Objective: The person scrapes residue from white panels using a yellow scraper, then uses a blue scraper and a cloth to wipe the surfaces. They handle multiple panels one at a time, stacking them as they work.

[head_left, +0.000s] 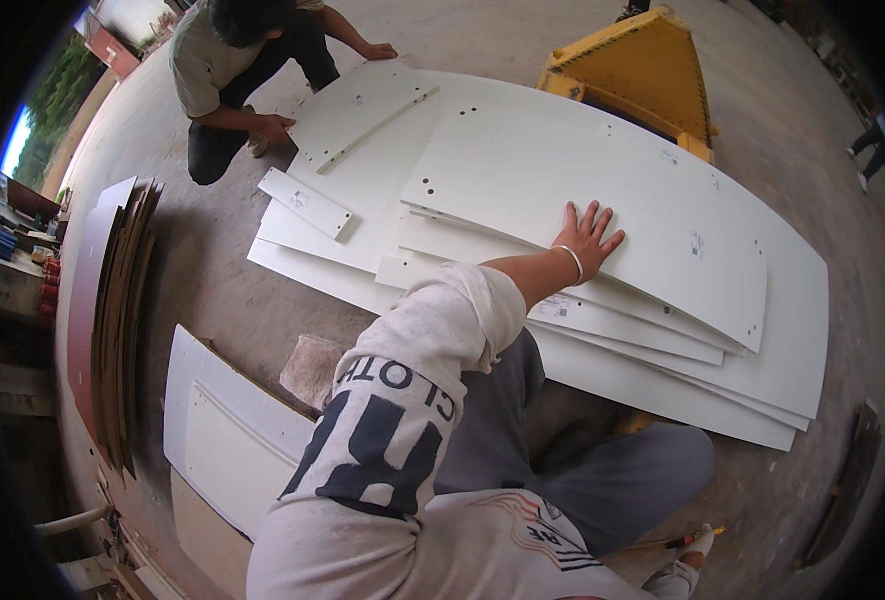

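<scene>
My left hand (588,243) lies flat with fingers spread on the top white panel (583,170) of a stack of boards. Small dark holes and printed labels dot this panel. Beneath it, several more white panels (623,325) fan out unevenly toward me. At the lower right, my right hand (701,543) is closed around what looks like a screwdriver (679,542) with a red and yellow handle, low beside my knee. Its thin shaft is hard to make out. A narrow white strip (378,130) and a short white board (306,204) rest on the stack's left part.
Across the stack at far left crouches another person (225,75), both hands at the panel edge. Behind the boards stands a yellow metal machine part (628,70). Brown sheets (113,320) lean upright at left. White curved panels (233,430) and a pinkish block (311,370) lie nearer.
</scene>
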Available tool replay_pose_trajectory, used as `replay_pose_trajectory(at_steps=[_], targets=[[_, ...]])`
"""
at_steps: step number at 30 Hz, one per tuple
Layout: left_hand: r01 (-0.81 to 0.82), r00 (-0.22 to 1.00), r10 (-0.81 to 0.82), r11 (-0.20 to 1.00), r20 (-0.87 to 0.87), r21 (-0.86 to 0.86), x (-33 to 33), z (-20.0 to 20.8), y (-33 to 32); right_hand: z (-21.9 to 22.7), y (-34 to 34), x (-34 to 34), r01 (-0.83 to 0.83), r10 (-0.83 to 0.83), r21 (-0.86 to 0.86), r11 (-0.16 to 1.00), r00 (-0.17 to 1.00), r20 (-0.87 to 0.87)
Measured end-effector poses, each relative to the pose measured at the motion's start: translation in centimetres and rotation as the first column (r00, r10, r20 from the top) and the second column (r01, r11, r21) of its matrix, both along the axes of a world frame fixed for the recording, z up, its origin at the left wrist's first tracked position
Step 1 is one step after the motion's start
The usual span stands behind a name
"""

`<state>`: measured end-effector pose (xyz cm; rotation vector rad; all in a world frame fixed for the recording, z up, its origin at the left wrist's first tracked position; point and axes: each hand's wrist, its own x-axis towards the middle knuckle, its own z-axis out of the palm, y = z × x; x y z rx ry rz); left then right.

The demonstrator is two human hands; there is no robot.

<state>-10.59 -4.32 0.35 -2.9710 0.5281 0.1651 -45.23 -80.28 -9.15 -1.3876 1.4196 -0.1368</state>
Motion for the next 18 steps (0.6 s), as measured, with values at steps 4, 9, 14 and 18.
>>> replay_pose_trajectory(at_steps=[4,9,14,18], targets=[[0.0,0.999,0.003,0.998,-0.035,0.064,-0.7,-0.3,0.9,0.7,5.7,4.5,-0.328,0.275,0.117,0.937,0.903,0.33],[-0.018,0.995,0.025,0.998,-0.097,0.064,-1.3,0.3,1.7,0.2,16.6,7.6,-0.616,0.448,0.18,0.767,0.714,0.537],[0.019,0.997,-0.018,1.0,-0.073,0.013,0.1,2.1,-0.2,-1.1,13.5,7.9,-0.453,0.172,0.562,0.692,0.86,0.48],[0.002,0.996,0.002,0.999,-0.088,0.051,-0.6,1.3,0.8,-2.8,13.1,5.7,-0.589,0.57,0.078,0.804,0.802,0.181]])
